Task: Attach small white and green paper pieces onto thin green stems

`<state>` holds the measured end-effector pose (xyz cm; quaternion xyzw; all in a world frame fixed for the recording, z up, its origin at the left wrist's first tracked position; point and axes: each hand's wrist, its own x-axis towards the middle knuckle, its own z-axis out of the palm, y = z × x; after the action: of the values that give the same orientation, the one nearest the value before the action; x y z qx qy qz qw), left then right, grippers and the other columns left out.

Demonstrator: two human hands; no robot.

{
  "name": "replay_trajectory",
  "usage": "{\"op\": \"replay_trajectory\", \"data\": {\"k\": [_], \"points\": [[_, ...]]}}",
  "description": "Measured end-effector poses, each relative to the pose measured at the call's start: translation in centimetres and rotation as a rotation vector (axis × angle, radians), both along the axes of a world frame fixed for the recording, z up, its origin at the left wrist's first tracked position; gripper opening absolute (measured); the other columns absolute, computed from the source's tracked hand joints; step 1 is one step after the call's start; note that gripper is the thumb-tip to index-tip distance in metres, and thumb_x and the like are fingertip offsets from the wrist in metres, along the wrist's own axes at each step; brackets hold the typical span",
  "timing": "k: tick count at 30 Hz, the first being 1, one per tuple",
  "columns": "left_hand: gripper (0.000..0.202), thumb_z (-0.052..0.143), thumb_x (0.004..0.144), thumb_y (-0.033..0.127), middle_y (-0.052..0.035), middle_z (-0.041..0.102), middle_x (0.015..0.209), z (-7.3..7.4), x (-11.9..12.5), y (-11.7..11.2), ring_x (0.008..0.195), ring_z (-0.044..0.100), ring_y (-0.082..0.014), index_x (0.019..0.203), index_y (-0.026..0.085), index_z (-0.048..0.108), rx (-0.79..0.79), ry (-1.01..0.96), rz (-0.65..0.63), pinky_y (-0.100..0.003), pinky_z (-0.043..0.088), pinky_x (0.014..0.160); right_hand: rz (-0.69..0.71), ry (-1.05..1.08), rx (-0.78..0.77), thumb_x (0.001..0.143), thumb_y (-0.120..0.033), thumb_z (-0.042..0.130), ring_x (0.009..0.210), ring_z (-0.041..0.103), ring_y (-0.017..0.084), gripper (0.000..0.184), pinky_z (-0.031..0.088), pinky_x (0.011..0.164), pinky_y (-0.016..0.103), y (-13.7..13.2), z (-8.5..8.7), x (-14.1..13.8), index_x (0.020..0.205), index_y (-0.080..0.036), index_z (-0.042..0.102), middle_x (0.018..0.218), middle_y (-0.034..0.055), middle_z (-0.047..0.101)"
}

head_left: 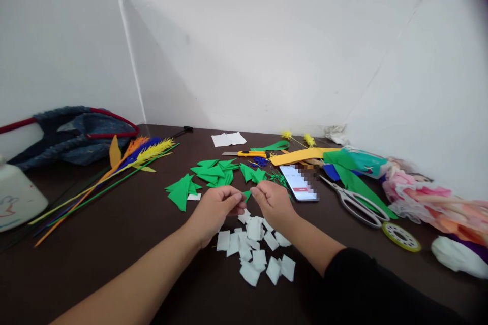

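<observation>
My left hand and my right hand are close together above the table, both with fingers pinched. In the narrow gap between their fingertips shows a small green triangular piece, which both seem to grip; most of it is hidden. Beneath and in front of my hands lie several small white squares, thin and soft like tissue or cloth. Beyond my left hand is a loose pile of green triangular pieces. A smaller group of green triangles lies straight ahead of the fingertips.
Ahead lie a yellow utility knife, a white sheet and a yellow strip. On the right are a phone, scissors, a tape roll and a doll. Coloured stems and a white bottle stand left.
</observation>
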<state>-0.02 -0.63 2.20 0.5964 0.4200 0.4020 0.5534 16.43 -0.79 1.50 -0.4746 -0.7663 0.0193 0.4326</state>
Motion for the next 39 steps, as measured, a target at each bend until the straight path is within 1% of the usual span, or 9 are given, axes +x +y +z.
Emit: {"op": "replay_trajectory", "data": {"k": [4,9,12,15,19,24,28,33,39], "points": [[0.020,0.050,0.075,0.034,-0.0014,0.064,0.067,-0.2,-1.1,1.0,0.064,0.060,-0.0161,0.074,0.018,0.061,0.249,0.264,0.108,-0.030,0.045,0.064,0.017,0.052,-0.127,0.082,-0.034,0.042,0.047,0.033,0.010,0.040,0.025,0.048,0.024,0.0,0.0,-0.2,0.047,-0.019,0.029,0.046,-0.0042,0.031],[0.017,0.049,0.074,0.030,-0.0010,0.067,0.081,-0.7,-2.5,3.2,0.079,0.058,-0.0194,0.079,0.022,0.064,0.561,0.593,0.229,-0.030,0.041,0.072,0.202,0.309,-0.465,0.071,-0.023,0.055,0.054,0.048,0.011,0.015,0.038,0.054,0.023,0.4,-0.2,-0.1,0.058,-0.018,0.053,0.054,-0.0019,0.053],[0.018,0.049,0.074,0.030,-0.0009,0.066,0.081,-0.7,-2.3,3.2,0.077,0.058,-0.0185,0.080,0.022,0.063,0.522,0.563,0.212,-0.029,0.041,0.070,0.284,0.499,-0.554,0.073,-0.024,0.053,0.053,0.052,0.011,0.014,0.042,0.055,0.024,0.7,-0.5,0.2,0.061,-0.017,0.057,0.055,-0.0006,0.058],[0.019,0.048,0.076,0.031,-0.0009,0.066,0.077,-0.4,-1.6,2.4,0.071,0.058,-0.0173,0.083,0.021,0.063,0.443,0.467,0.138,-0.028,0.043,0.065,0.272,0.607,-0.514,0.072,-0.026,0.056,0.050,0.050,0.010,0.015,0.040,0.052,0.023,0.9,-0.6,0.4,0.060,-0.017,0.056,0.052,-0.0016,0.057],[0.017,0.051,0.075,0.030,-0.0009,0.066,0.076,-0.1,-0.8,1.4,0.069,0.058,-0.0161,0.084,0.020,0.062,0.435,0.379,0.107,-0.028,0.044,0.064,0.299,0.732,-0.498,0.073,-0.030,0.058,0.041,0.042,0.008,0.024,0.034,0.045,0.021,0.9,-0.6,0.0,0.054,-0.017,0.050,0.042,-0.0054,0.046],[0.017,0.055,0.073,0.027,-0.0022,0.065,0.080,0.1,0.1,0.5,0.074,0.058,-0.0158,0.087,0.020,0.062,0.485,0.283,0.090,-0.029,0.046,0.069,0.428,0.888,-0.651,0.077,-0.040,0.052,0.032,0.031,0.006,0.039,0.028,0.037,0.021,0.5,-0.6,-0.9,0.046,-0.018,0.044,0.036,-0.0075,0.033],[0.016,0.058,0.071,0.026,-0.0029,0.064,0.079,0.1,1.0,-0.2,0.072,0.058,-0.0156,0.084,0.018,0.063,0.486,0.231,0.066,-0.028,0.046,0.067,0.476,0.876,-0.685,0.081,-0.045,0.045,0.034,0.032,0.006,0.049,0.026,0.036,0.022,0.2,-0.6,-1.2,0.041,-0.018,0.037,0.039,-0.0059,0.032],[0.012,0.057,0.072,0.027,-0.0009,0.062,0.070,-0.3,1.7,-0.5,0.064,0.056,-0.0141,0.079,0.018,0.060,0.423,0.144,0.072,-0.026,0.045,0.060,0.453,0.857,-0.659,0.080,-0.050,0.045,0.035,0.033,0.006,0.046,0.027,0.037,0.021,0.1,-1.1,-1.3,0.046,-0.018,0.039,0.037,-0.0065,0.033],[0.008,0.055,0.072,0.024,0.0000,0.059,0.069,0.4,1.5,0.0,0.066,0.053,-0.0138,0.071,0.018,0.060,0.527,0.300,0.171,-0.025,0.040,0.062,0.395,0.673,-0.589,0.083,-0.047,0.040,0.037,0.038,0.007,0.044,0.031,0.040,0.021,-0.1,-0.7,-1.0,0.052,-0.016,0.048,0.042,-0.0038,0.044]]}}
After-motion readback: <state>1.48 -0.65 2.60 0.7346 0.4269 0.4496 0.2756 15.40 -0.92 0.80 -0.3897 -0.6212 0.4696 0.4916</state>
